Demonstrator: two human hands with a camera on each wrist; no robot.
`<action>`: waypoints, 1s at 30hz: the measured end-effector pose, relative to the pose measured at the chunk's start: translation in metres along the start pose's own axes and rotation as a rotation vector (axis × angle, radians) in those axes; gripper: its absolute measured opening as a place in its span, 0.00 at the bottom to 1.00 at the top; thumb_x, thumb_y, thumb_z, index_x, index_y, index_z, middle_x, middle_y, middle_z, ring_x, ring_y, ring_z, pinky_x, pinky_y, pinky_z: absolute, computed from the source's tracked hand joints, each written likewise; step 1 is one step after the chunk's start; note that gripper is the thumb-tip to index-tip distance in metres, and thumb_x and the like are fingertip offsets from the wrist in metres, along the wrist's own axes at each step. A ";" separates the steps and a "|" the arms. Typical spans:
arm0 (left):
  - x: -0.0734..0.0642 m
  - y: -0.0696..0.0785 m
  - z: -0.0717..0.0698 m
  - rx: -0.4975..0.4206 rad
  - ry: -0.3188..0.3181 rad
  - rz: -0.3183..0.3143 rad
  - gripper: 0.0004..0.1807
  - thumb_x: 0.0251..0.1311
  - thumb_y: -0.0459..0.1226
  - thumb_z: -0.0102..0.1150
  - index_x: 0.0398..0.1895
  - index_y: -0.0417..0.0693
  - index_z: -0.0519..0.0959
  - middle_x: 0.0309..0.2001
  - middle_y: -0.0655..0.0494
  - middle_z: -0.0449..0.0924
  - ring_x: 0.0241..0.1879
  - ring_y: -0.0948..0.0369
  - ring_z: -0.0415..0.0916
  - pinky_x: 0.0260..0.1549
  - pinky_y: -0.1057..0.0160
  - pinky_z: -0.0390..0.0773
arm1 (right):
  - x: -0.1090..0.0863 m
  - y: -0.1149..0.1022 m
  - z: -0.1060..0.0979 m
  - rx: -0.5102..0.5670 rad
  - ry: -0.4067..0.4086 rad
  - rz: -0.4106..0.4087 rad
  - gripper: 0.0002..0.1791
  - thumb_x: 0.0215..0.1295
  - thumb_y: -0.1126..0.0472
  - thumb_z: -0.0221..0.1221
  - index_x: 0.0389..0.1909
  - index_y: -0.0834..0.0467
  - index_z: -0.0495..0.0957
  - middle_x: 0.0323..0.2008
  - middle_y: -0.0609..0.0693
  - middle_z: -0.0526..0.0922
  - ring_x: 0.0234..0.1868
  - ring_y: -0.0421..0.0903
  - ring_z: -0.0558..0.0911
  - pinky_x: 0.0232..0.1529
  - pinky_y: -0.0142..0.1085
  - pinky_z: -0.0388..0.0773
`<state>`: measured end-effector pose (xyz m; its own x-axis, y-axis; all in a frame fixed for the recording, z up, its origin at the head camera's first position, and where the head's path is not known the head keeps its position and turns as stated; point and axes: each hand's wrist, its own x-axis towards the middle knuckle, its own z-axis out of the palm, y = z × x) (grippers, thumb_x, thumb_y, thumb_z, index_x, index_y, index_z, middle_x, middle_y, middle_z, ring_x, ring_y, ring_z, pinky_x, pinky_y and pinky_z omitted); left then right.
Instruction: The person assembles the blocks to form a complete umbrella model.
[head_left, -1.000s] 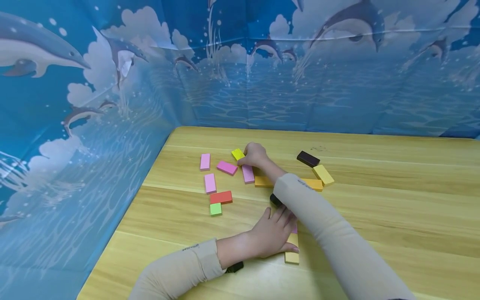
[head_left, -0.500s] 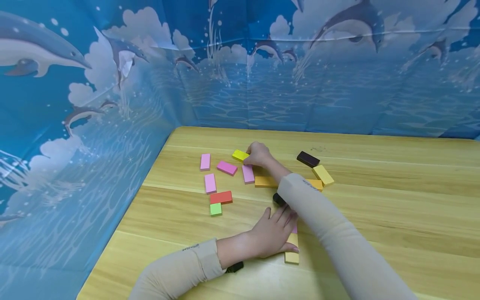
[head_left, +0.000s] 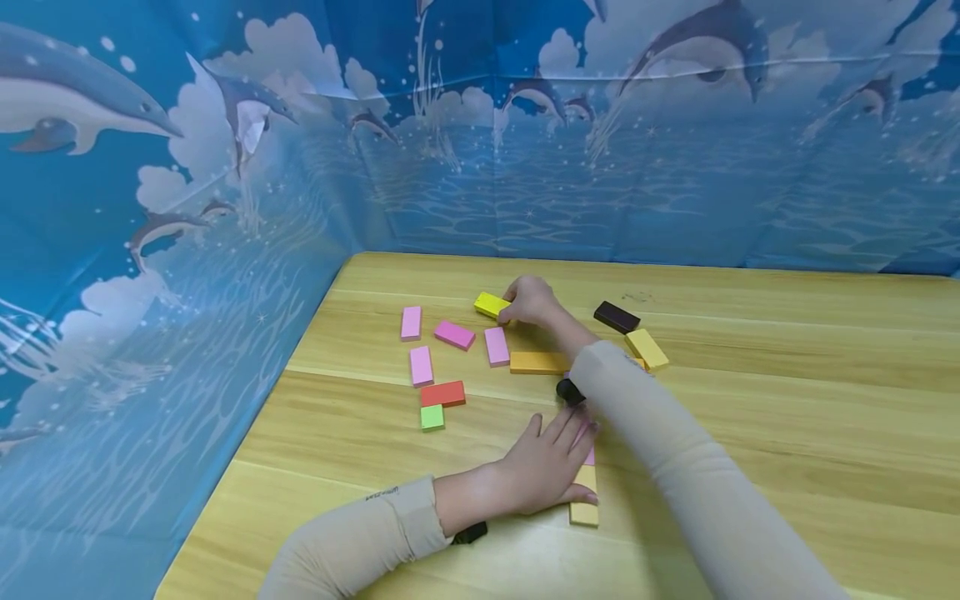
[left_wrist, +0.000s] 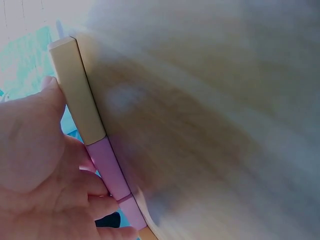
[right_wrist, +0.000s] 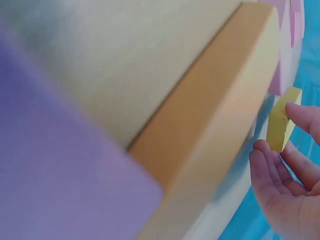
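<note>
My right hand [head_left: 531, 301] pinches a bright yellow block [head_left: 491, 305] between thumb and fingers at the far side of the table; the right wrist view shows the yellow block [right_wrist: 283, 121] between the fingertips. Nearer to me, my left hand [head_left: 543, 467] rests with spread fingers along a line of blocks. In the left wrist view that line runs from a cream block [left_wrist: 80, 95] through pink blocks [left_wrist: 110, 167] to an orange end. A long orange block [head_left: 538, 362] lies crosswise at the line's far end, partly hidden by the right sleeve.
Pink blocks [head_left: 453, 335], a red block [head_left: 442, 393] and a green block [head_left: 432, 417] lie to the left. Toward the right are a dark block [head_left: 617, 317] and a pale yellow block [head_left: 647, 349]. A blue dolphin-print cloth [head_left: 525, 200] borders the wooden table [head_left: 787, 400].
My right hand has moved slightly right and away from me with the yellow block, which has turned in the fingers. The left hand stays in place.
</note>
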<state>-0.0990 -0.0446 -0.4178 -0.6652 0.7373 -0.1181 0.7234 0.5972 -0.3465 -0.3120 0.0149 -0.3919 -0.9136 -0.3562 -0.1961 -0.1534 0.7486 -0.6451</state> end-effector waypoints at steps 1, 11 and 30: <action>0.000 0.000 0.000 -0.001 -0.002 -0.001 0.45 0.61 0.67 0.27 0.71 0.45 0.54 0.71 0.46 0.50 0.69 0.52 0.49 0.55 0.53 0.67 | -0.001 0.001 -0.002 0.003 -0.001 -0.004 0.23 0.51 0.62 0.66 0.48 0.67 0.79 0.46 0.59 0.81 0.42 0.50 0.76 0.44 0.39 0.74; 0.000 -0.001 -0.001 -0.079 -0.047 -0.001 0.44 0.62 0.66 0.28 0.72 0.45 0.52 0.71 0.46 0.49 0.70 0.53 0.49 0.58 0.52 0.64 | -0.007 0.017 -0.025 0.094 0.025 -0.010 0.23 0.52 0.62 0.66 0.49 0.67 0.78 0.49 0.61 0.78 0.47 0.53 0.75 0.47 0.42 0.74; 0.002 0.002 0.001 -0.133 -0.069 -0.004 0.44 0.62 0.66 0.27 0.72 0.45 0.51 0.72 0.45 0.46 0.70 0.53 0.46 0.59 0.49 0.62 | -0.033 0.044 -0.056 0.361 0.067 0.104 0.27 0.50 0.64 0.68 0.53 0.67 0.75 0.54 0.62 0.73 0.50 0.55 0.73 0.50 0.47 0.73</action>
<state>-0.0989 -0.0427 -0.4192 -0.6763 0.7138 -0.1820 0.7355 0.6404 -0.2211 -0.3099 0.0909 -0.3723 -0.9418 -0.2422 -0.2329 0.0729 0.5294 -0.8452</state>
